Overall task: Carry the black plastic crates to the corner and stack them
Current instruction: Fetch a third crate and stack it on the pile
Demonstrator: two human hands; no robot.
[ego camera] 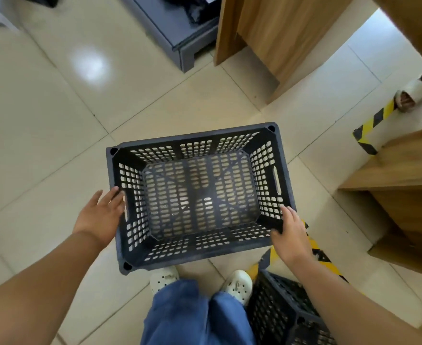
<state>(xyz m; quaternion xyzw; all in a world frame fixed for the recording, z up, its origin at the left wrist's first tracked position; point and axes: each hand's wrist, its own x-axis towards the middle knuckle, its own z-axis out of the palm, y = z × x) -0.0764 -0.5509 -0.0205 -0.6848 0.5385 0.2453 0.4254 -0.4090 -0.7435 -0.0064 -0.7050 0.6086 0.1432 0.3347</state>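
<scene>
An empty black perforated plastic crate (200, 195) is in front of me, above the tiled floor, mouth up. My left hand (100, 217) lies against its left short wall near the handle slot, fingers fairly straight. My right hand (292, 235) grips the crate's near right corner, fingers curled over the rim. A second black crate (284, 312) stands on the floor at the lower right, beside my right foot, partly hidden by my right forearm.
Wooden furniture (267, 33) stands ahead and a wooden unit (404, 183) at the right. Yellow-and-black tape (377, 120) marks the floor and a step edge. A grey low platform (175, 28) sits at the top. My white shoes (165, 280) are below the crate.
</scene>
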